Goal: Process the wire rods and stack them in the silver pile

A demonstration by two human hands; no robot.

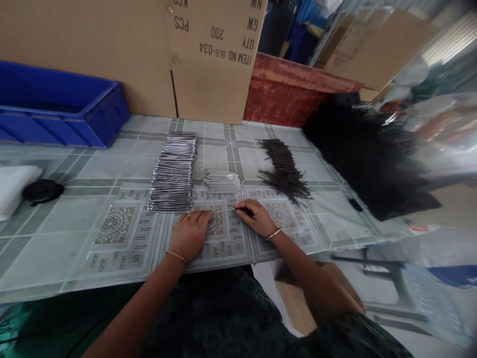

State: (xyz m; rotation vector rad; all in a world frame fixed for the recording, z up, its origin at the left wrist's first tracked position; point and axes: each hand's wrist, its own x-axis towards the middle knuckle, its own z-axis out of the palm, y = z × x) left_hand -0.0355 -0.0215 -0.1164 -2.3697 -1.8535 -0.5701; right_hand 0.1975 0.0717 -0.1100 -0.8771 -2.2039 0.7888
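Observation:
A thin metal rod (pixel 223 212) spans the gap between my two hands, just above the patterned mat (pixel 233 243). My left hand (pixel 191 233) has its fingers closed over the rod's left end. My right hand (pixel 258 219) pinches the right end, where something small and dark shows at the fingertips. Beyond my left hand lies a long stack of shiny, ridged metal rods (pixel 173 174). Behind the gap is a smaller row of thin silver pins (pixel 222 183). Past my right hand sits a pile of short dark brown sticks or strips (pixel 282 166).
A blue plastic bin (pixel 100 117) stands at the back left, against a tall cardboard panel (pixel 212 84). At the left are a black round object (pixel 42 191) and a white block (pixel 15 186). A large black heap (pixel 357 154) covers the table's right side.

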